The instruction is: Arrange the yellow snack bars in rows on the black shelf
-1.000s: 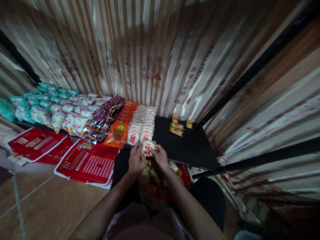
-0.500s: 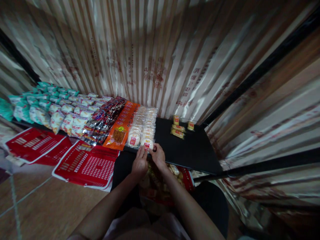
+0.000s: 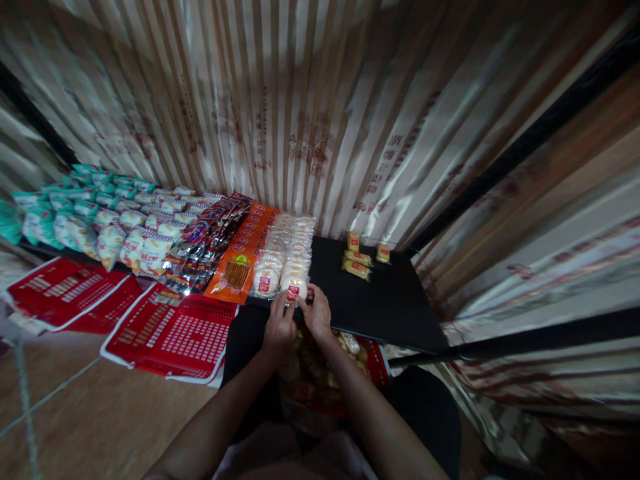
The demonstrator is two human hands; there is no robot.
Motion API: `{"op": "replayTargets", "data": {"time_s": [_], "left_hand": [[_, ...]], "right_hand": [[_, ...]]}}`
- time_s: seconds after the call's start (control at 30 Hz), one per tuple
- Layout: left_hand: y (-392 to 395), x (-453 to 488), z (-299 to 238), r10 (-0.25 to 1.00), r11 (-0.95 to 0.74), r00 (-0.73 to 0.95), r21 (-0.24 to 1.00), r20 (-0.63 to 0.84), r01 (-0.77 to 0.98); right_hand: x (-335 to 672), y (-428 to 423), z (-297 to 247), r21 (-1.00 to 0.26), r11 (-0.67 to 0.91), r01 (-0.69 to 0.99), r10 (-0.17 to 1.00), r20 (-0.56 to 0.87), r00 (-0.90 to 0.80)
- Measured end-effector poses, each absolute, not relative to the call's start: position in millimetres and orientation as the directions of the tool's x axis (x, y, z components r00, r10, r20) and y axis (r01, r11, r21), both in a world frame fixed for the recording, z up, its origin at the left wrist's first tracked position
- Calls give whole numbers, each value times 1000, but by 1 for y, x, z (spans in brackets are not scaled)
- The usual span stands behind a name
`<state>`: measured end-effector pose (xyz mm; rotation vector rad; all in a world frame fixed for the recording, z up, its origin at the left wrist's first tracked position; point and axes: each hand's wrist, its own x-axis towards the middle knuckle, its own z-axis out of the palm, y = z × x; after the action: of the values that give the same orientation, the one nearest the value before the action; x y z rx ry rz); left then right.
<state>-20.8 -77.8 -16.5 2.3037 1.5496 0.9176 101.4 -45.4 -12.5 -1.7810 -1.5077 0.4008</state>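
Note:
Two rows of clear-wrapped, round white rice crackers lie overlapping on the black shelf. At the front of the right-hand row is a rice cracker packet with a red label. Its lower edge is under the fingertips of my left hand. My right hand has its thumb and fingers closed at the packet's right corner. Left of it, the front packet of the other row lies beside an orange snack bag. Part of the held packet's edge is hidden by my fingers.
Several small yellow packets sit at the back right of the shelf. Dark shiny packs and white-and-green bags line its left. Red baskets stand below; an open one with snacks is between my knees. Black poles frame the right.
Both hands stay at the front rice cracker packet with only slight finger movement. The view has shifted a little; the shelf goods stand as before.

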Motion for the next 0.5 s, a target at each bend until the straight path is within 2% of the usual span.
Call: {"op": "replayTargets", "data": {"time_s": [0.23,0.37,0.43,0.5], "left_hand": [[-77,-21,-12,906,-409,274,497,323,765],[-83,-24,-5,908,-399,256,498,333,770],[-90,-26,-4,916,-394,284,494,284,775],[-99,-27,-6,906,-420,386,487,173,766]], "right_hand": [[98,-44,-9,-698,-19,716,945,222,241],[95,-59,-5,-744,16,668,911,286,297],[95,-75,-7,-755,48,654,889,330,317],[95,-94,-16,-752,75,655,892,344,293]]}}
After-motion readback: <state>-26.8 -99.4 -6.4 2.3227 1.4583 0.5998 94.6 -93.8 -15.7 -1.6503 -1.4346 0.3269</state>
